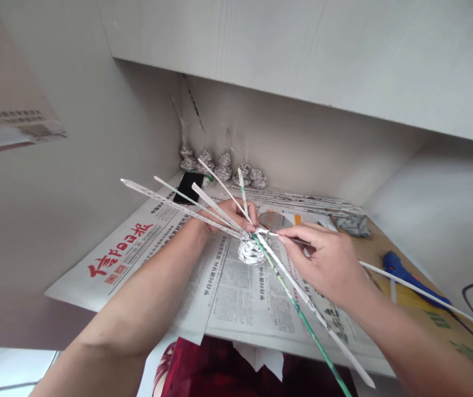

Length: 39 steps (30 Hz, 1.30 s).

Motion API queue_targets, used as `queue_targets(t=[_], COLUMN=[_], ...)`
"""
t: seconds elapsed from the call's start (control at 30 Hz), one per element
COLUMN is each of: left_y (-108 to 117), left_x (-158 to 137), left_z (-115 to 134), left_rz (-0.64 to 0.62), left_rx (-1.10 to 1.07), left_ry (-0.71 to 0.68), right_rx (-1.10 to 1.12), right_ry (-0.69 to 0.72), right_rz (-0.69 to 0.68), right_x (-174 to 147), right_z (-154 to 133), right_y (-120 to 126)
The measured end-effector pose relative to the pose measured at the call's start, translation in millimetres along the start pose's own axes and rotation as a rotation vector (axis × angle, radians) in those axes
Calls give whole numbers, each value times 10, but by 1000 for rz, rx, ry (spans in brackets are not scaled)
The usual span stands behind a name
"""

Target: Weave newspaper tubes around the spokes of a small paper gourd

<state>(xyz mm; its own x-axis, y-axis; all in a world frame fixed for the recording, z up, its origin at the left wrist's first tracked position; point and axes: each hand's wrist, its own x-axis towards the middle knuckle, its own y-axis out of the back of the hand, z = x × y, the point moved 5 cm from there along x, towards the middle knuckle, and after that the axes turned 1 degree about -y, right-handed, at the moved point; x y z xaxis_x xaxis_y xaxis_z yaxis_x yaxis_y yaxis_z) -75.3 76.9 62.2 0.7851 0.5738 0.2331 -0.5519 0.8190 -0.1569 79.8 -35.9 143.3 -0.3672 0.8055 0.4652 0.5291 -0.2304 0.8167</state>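
Note:
A small round weave of newspaper tubes (251,251) hangs over the newspaper-covered table, with long paper tubes fanning out from its top. My left hand (238,214) is closed around the base of these tubes, thumb pressed at the top of the weave. Several white tubes point up and left. A green-and-white tube (302,317) and a white printed tube (323,320) slant down to the right. My right hand (323,256) pinches a white paper tube (402,277) just right of the weave; its long tail emerges behind the hand. The palm side of the left hand is hidden.
Several finished gourd-shaped weaves (224,165) stand along the back wall. A dark flat object (189,187) lies before them. Long rolled tubes (302,199) lie at the back. On the right are crumpled plastic (352,225) and a blue glue gun (412,278) with its cord.

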Motion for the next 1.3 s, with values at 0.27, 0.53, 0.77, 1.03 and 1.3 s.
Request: queue_targets(t=[0.27,0.53,0.77,1.03,1.3], left_y=[-17,14,34,3,-10], left_x=[-10,-10,-8,-17,-9], left_z=[23,-17,-28,-8,-17], left_rz=[-12,-16,-18,-3,3], left_rx=[1,28,55,87,114], left_ry=[-7,3,2,27,36], right_rx=[-30,-53,-86,-107,-171], right_ry=[26,53,74,61,76], right_rz=[27,24,1,-28,-76], right_x=[-7,3,7,23,21], right_z=[12,9,19,21,7], right_y=[-19,-53,-76,-96,-135])
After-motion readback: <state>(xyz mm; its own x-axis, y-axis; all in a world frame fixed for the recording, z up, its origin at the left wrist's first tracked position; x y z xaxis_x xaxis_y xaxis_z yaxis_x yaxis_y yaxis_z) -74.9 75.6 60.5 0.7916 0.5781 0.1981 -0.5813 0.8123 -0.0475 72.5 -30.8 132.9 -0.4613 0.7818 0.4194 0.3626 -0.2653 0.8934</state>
